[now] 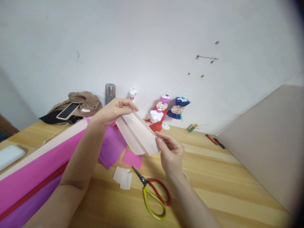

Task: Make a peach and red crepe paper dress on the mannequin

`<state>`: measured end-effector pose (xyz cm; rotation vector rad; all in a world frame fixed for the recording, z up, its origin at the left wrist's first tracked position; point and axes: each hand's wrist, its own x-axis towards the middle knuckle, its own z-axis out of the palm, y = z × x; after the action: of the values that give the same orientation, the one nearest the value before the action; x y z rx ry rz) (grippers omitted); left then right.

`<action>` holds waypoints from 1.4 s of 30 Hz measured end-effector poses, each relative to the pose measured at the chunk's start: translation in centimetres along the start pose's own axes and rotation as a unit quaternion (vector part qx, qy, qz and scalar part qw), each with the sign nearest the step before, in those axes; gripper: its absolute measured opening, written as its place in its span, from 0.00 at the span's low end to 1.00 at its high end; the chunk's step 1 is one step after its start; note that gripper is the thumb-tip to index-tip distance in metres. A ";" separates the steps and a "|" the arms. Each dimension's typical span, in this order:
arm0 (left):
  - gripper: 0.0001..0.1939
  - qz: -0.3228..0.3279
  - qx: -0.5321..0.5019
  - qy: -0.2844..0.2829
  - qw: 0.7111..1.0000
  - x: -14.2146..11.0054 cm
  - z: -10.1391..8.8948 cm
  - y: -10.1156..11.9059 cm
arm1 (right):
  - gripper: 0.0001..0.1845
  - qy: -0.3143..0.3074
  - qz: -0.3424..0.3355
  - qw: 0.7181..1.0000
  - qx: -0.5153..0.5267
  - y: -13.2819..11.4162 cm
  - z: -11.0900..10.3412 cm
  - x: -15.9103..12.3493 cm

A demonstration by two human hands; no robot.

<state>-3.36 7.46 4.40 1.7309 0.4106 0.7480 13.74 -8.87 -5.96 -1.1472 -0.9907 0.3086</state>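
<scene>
A pale pink piece of crepe paper point(139, 133), creased lengthwise, is stretched above the table between my two hands. My left hand point(117, 110) pinches its upper left end, and my right hand point(170, 150) pinches the lower right end between thumb and fingers. Beneath it on the wood lie scissors point(144, 181) with one red and one yellow-green handle, blades pointing up and left. Small pale paper scraps point(123, 178) rest left of the scissors. A magenta paper square point(132, 159) and a purple sheet point(111, 147) lie behind them, partly covered.
Long paper strips point(42, 158) in pink, magenta, red and purple run along the left. Small mannequins with paper outfits point(156, 116) stand by the wall, near a grey thermos point(110, 92). A phone point(68, 110) lies on brown cloth point(89, 99); a white device point(11, 153) sits far left.
</scene>
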 end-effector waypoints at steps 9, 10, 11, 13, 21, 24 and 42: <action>0.12 -0.010 -0.087 0.000 0.996 0.2 0.3 -0.2 | 0.07 0.002 -0.010 0.999 0.038 0.6 -0.3 0.0; 0.11 -0.007 -0.091 -0.002 0.996 0.3 0.3 -0.2 | 0.07 -0.002 -0.011 0.999 0.039 0.7 -0.4 0.0; 0.11 -0.003 -0.091 -0.003 0.996 0.3 0.3 -0.2 | 0.07 -0.006 -0.013 0.999 0.037 0.7 -0.4 -0.1; 0.10 0.003 -0.086 0.002 0.996 0.3 0.3 -0.1 | 0.07 -0.011 -0.022 0.999 0.031 0.8 -0.5 -0.2; 0.18 0.010 -0.021 0.004 1.000 -0.1 -0.1 0.1 | 0.12 -0.081 -0.079 0.993 0.040 0.5 -1.0 -0.1; 0.15 0.004 0.048 0.007 0.999 -0.3 0.1 0.4 | 0.15 -0.084 -0.084 0.992 0.046 0.4 -0.9 0.0; 0.18 0.001 0.206 0.021 0.978 -0.7 -0.2 0.8 | 0.16 -0.075 0.024 0.997 -0.009 -1.3 0.5 -0.2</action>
<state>-4.13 6.94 5.01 2.1037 0.6262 0.7374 12.85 -9.25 -4.93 -1.1786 -1.1005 0.4313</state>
